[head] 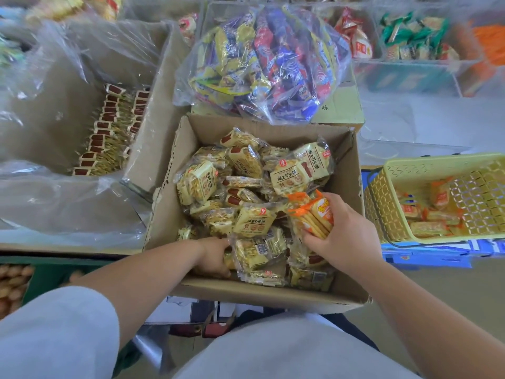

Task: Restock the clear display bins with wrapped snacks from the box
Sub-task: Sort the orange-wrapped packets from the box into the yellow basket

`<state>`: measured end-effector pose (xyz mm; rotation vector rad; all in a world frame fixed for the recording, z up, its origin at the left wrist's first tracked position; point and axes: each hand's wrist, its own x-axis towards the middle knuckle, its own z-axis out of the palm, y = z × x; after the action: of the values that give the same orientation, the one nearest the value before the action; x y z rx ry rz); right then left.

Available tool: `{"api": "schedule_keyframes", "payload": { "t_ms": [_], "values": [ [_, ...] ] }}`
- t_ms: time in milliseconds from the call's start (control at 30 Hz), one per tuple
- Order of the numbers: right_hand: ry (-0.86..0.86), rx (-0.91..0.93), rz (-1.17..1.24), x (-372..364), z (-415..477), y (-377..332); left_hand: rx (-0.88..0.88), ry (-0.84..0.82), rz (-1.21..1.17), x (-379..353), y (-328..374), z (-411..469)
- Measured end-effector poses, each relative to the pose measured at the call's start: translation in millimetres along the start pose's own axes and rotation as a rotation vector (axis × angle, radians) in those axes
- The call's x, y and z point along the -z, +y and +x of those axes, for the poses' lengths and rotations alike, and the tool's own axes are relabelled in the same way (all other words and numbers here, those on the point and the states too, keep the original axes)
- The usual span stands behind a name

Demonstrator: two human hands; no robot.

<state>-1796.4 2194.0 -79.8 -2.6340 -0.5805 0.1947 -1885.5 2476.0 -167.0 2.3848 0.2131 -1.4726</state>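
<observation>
— Where are the snacks?
— Inside the box. At the box's right wall the right hand grips an orange packet. At its near wall the left hand digs under yellow packets, fingers hidden, so nobody can tell their state.
— The risk?
— The smooth wrapper may slip out, or lifting may drag neighbours over the box's edge

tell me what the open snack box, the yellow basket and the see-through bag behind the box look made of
Box: matte brown cardboard, likely corrugated; ragged torn edge.
Basket: moulded plastic, slightly glossy, lattice holes.
Bag: thin clear plastic film, shiny; wrinkles and glare.
</observation>
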Motion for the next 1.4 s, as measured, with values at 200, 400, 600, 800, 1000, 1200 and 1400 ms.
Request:
{"api": "schedule_keyframes", "payload": {
  "t_ms": [200,400,600,800,1000,1200,1400],
  "values": [
    [-0.011,0.007,-0.032,-0.3,1.3,-2.6,0.056,-0.052,-0.098,6.1,-6.8,2.0],
    [-0.009,0.004,-0.038,0.1,1.2,-3.3,0.046,-0.088,-0.026,12.9,-1.3,-9.1],
    [-0.027,0.018,-0.061,1.3,0.1,-2.1,-0.018,-0.070,-0.059,31.2,-3.1,-37.9],
    [-0.035,0.023,-0.052,1.3,-0.3,-2.0,-0.106,0.153,-0.381,35.2,-24.8,-65.2],
    [-0.046,0.037,-0.041,3.5,0.5,-3.3,0.005,0.194,-0.689,13.2,0.2,-45.8],
    [-0.058,0.030,-0.031,2.4,1.2,-1.7,-0.028,0.031,-0.664,10.2,18.7,-30.9],
    [-0.013,0.029,0.024,1.5,0.6,-0.1,-0.100,-0.124,-0.445,11.4,36.1,-19.8]
  ]
}}
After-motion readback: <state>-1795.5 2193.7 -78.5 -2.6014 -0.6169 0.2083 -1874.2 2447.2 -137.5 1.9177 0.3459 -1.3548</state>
